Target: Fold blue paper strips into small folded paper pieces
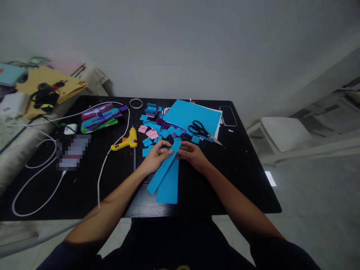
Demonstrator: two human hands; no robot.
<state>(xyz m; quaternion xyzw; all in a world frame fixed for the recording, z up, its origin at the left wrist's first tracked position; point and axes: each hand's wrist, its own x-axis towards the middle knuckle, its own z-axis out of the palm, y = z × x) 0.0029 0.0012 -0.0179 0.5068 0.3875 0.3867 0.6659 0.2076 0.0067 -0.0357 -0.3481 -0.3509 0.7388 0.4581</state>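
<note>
A long blue paper strip (162, 173) slants toward me between my hands. My left hand (157, 155) is closed on it, thumb on top near its upper part. My right hand (193, 155) pinches the same strip at its far end. Under it lies a wider blue paper strip (170, 187), its near end flat on the black table (230, 176). Just beyond my hands are several small blue paper pieces (147, 141) and folded pink pieces (152, 134). Scissors with black handles (200, 129) rest partly on a blue paper sheet (194, 114).
A yellow glue gun (126, 141) stands left of my hands, with a glue stick (134, 159) below it. A white cable (102, 172) crosses the table's left side and my left forearm. Coloured paper strips (101, 117) lie at the back left. A clear phone case (228, 116) sits back right.
</note>
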